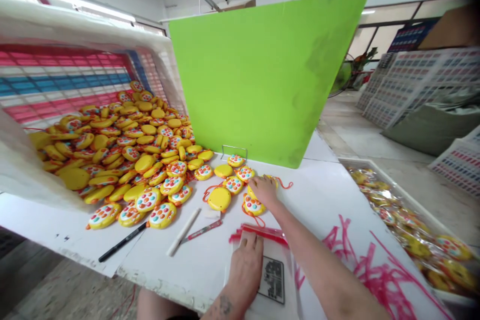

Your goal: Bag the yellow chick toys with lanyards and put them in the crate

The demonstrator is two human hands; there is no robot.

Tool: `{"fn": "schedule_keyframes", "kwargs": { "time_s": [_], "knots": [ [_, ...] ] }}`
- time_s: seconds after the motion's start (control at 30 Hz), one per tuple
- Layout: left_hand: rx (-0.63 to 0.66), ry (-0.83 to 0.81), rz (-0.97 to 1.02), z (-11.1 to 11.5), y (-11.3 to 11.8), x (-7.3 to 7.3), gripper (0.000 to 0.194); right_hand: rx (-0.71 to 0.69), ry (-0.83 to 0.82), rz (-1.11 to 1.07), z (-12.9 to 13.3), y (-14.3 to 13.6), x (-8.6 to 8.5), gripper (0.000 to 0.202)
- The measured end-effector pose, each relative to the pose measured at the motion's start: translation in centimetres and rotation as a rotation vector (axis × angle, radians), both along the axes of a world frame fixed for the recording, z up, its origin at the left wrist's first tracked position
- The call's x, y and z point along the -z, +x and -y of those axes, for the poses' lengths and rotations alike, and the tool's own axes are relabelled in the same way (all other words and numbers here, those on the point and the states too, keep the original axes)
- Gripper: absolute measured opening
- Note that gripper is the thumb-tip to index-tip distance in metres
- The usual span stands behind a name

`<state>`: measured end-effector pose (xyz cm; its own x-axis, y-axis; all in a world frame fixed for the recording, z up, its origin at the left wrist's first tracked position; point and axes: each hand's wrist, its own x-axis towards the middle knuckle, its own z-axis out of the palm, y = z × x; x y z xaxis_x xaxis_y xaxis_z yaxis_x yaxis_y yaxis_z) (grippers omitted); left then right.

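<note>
My left hand lies on a clear plastic zip bag with a red top strip and a black printed panel. Its fingers are curled at the bag's opening edge, and the fingertips are partly hidden. Farther forward, my right hand is closed over a flat yellow toy, which the fingers partly cover. Close by lie more such toys: one shows its plain yellow back, another its white face with coloured dots. Red cords trail from some of them.
A big heap of yellow toys spills from a lined crate at left. A green board stands behind. A black marker, a white stick and a cutter knife lie left. Pink strips and a box of bagged toys are right.
</note>
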<state>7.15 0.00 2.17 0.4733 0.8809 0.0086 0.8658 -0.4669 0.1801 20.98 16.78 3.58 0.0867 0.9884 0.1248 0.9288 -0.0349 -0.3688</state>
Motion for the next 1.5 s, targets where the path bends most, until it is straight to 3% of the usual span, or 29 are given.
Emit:
{"fn": "schedule_keyframes", "kwargs": {
  "time_s": [0.3,0.5,0.7,0.87,1.03,1.17,1.4,1.5],
  "knots": [
    [-0.002,0.025,-0.044,-0.2,0.8,-0.3,0.030,0.029,0.192,-0.023,6.6,3.5,1.4,0.043],
    [-0.015,0.056,-0.049,-0.4,1.2,-0.2,0.025,-0.022,0.147,-0.061,10.0,6.7,3.6,0.035],
    [-0.008,-0.005,-0.056,-1.2,1.5,-1.1,0.022,0.013,-0.002,-0.108,12.2,8.1,3.2,0.057],
    [0.021,-0.012,-0.014,-1.5,1.2,-0.8,0.018,0.076,-0.056,-0.254,13.4,7.2,2.3,0.073],
    [0.142,0.155,0.076,-0.7,0.3,-0.2,0.017,0.076,-0.065,-0.356,13.8,7.0,2.2,0.068],
    [0.256,0.177,0.158,0.0,-0.1,-0.1,0.020,0.027,-0.007,-0.390,14.1,6.7,2.3,0.066],
    [0.121,0.123,0.253,-0.3,0.0,1.3,0.023,-0.012,0.024,-0.506,14.3,6.9,2.3,0.061],
    [0.075,0.141,0.321,-0.6,0.1,2.2,0.033,-0.018,0.008,-0.650,14.6,7.5,1.6,0.060]
  ]
}}
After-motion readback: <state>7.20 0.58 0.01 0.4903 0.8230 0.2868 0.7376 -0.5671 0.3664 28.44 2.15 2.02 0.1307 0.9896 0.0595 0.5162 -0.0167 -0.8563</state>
